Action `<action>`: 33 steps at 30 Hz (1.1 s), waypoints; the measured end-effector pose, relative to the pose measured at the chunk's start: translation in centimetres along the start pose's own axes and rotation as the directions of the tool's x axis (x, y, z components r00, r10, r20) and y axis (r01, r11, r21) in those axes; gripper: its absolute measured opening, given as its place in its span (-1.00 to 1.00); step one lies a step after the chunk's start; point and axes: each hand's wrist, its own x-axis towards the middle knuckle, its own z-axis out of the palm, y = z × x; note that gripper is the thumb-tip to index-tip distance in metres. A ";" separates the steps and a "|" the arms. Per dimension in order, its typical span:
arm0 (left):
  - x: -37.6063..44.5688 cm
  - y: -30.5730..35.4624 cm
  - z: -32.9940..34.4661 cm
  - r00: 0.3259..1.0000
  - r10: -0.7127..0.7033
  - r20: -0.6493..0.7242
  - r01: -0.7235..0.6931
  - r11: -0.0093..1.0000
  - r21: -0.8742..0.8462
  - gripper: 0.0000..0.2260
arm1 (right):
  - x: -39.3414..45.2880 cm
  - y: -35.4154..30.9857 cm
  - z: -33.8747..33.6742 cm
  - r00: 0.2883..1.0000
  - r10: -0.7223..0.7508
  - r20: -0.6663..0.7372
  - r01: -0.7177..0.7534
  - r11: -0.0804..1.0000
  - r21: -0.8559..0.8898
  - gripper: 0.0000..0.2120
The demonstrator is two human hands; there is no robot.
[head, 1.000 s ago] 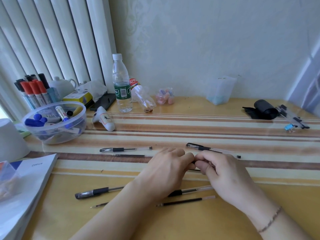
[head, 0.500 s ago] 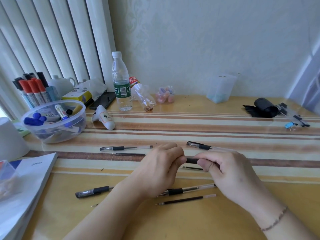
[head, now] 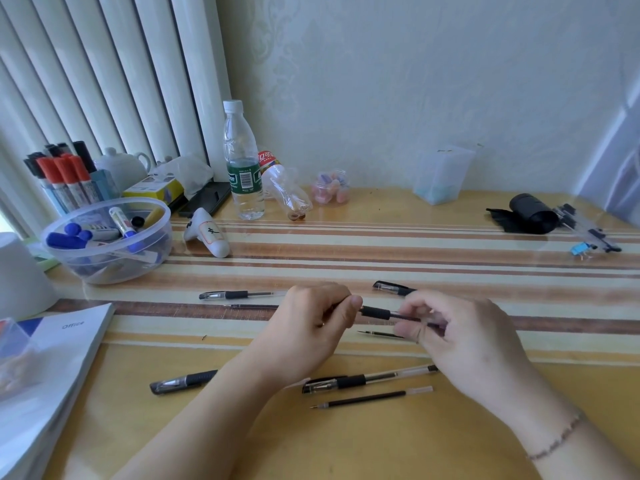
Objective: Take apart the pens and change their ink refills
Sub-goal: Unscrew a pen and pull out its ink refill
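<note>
A black-grip gel pen (head: 379, 312) is held level just above the table between both hands. My left hand (head: 311, 327) pinches its tip end; my right hand (head: 460, 337) grips the clear barrel. Beneath it a loose refill (head: 379, 333) lies on the table. Capped pens rest at the left (head: 239, 294), behind my right hand (head: 393, 288), under my left forearm (head: 183, 381) and near the front (head: 367, 378). Another refill (head: 372, 399) lies in front, and a thin one (head: 251, 306) is left of my left hand.
A clear bowl of markers (head: 107, 237) and a marker holder (head: 65, 178) stand at the left, a stack of books (head: 45, 375) at the near left. A water bottle (head: 242, 161), a lying bottle (head: 284, 188), a plastic cup (head: 441, 174) and black items (head: 530, 214) line the back.
My hands have drawn apart, baring the black grip and part of the barrel between them. The pen sits slightly higher than before.
</note>
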 end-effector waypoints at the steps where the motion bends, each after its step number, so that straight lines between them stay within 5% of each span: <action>1: 0.0 0.1 0.0 1.000 -0.008 0.003 0.008 1.000 -0.008 -0.61 | 0.0 0.1 0.1 1.000 0.018 -0.005 -0.018 1.000 0.020 -0.83; 6: -0.1 0.5 -0.1 0.999 -0.037 0.022 0.038 0.999 -0.031 -0.66 | -0.2 -0.1 0.3 0.990 -0.088 0.107 0.080 0.994 0.075 -0.67; 17: 0.0 0.6 -1.3 0.990 -0.139 -0.007 0.137 0.985 -0.105 -0.79 | -0.1 -0.1 0.0 0.999 -0.031 0.035 0.030 0.999 0.011 -0.87; 25: -0.1 0.0 -0.4 0.994 -0.013 0.110 0.006 0.998 0.059 -0.79 | -0.2 -0.6 0.3 0.997 -0.048 0.052 0.050 0.998 -0.037 -0.86; 30: 0.0 -0.6 -1.0 0.992 -0.042 0.123 0.035 0.997 0.063 -0.78 | 0.0 -0.2 -0.2 0.998 -0.005 0.056 0.009 0.998 -0.055 -0.87; 33: 0.3 -1.1 -1.9 0.994 -0.095 0.051 0.091 0.993 0.076 -0.79 | 0.5 1.6 -1.3 0.986 0.160 0.052 -0.146 0.968 -0.202 -0.88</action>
